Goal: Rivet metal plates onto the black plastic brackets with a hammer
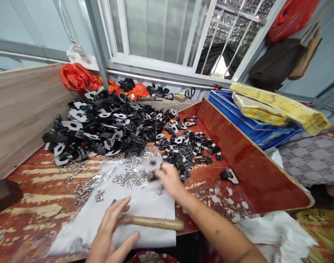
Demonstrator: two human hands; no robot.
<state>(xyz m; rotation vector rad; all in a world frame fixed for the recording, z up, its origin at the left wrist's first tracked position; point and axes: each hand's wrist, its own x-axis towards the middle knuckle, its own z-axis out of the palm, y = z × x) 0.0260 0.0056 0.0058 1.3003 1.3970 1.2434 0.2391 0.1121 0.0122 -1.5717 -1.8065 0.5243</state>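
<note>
My right hand (171,181) grips a black plastic part with a grey-white plate and a round hole (152,164), blurred by motion, above the small metal hardware. Fingers apart, my left hand (110,233) is over the front of a white sheet (145,202). Close to it lies a hammer with a wooden handle (156,222); its head is partly hidden behind that hand. Loose silvery screws or rivets (131,175) are scattered over the sheet's far half. Beyond them rises a large heap of black parts with grey plates (101,124).
Smaller black clips (185,149) are spread right of the heap, and a single black part (229,176) lies farther right. A red-brown board (246,160) edges the worn table. Behind it stands a blue crate (238,113) with yellow packets (273,106). A person's patterned clothing shows at right.
</note>
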